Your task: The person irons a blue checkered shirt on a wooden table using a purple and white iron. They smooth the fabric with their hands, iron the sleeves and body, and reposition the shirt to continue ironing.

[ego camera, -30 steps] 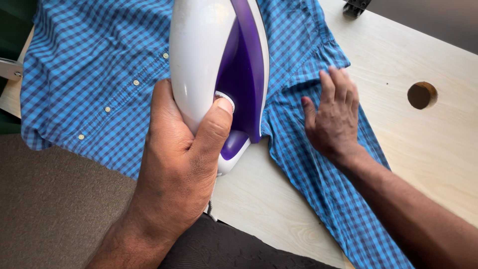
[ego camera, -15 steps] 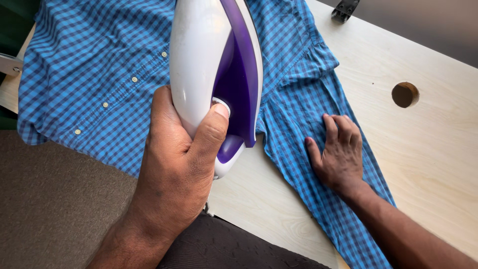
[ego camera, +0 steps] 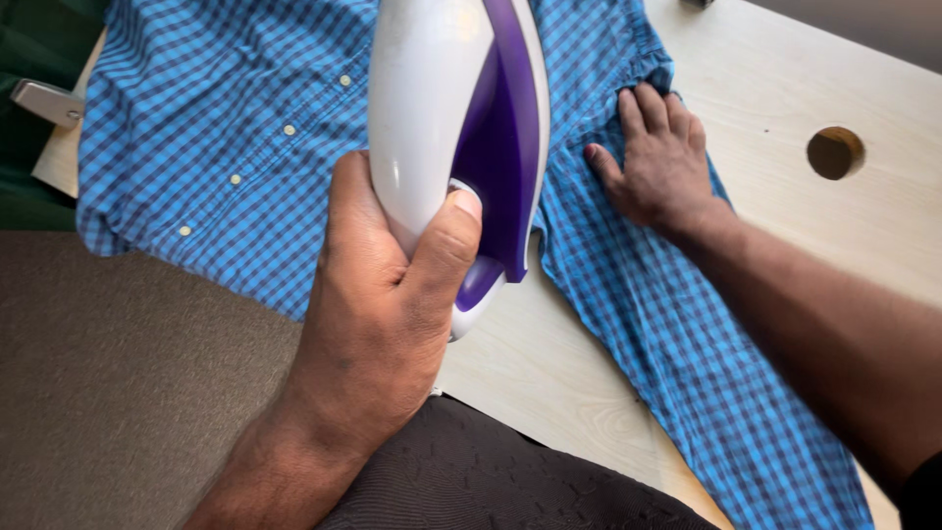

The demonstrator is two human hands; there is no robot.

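My left hand [ego camera: 378, 324] grips the handle of a white and purple clothes iron [ego camera: 432, 108], thumb on its rear dial. The iron is over the body of a blue checked shirt [ego camera: 226, 118] spread on a pale wooden table [ego camera: 549, 383]. My right hand [ego camera: 657, 162] lies flat, fingers together, on the shirt where the sleeve meets the shoulder. The sleeve [ego camera: 706, 373] runs down to the lower right, partly under my right forearm. A row of small buttons shows on the shirt front, left of the iron.
A round hole [ego camera: 834, 152] is cut in the tabletop at the right. A grey metal piece [ego camera: 44, 101] sticks out at the table's left edge. Brown carpet [ego camera: 118, 373] lies below left, and dark cloth on my lap [ego camera: 491, 481] is at the bottom.
My right hand slid down the sleeve, then moved back up to the shoulder seam. The iron stayed in my left hand over the shirt body.
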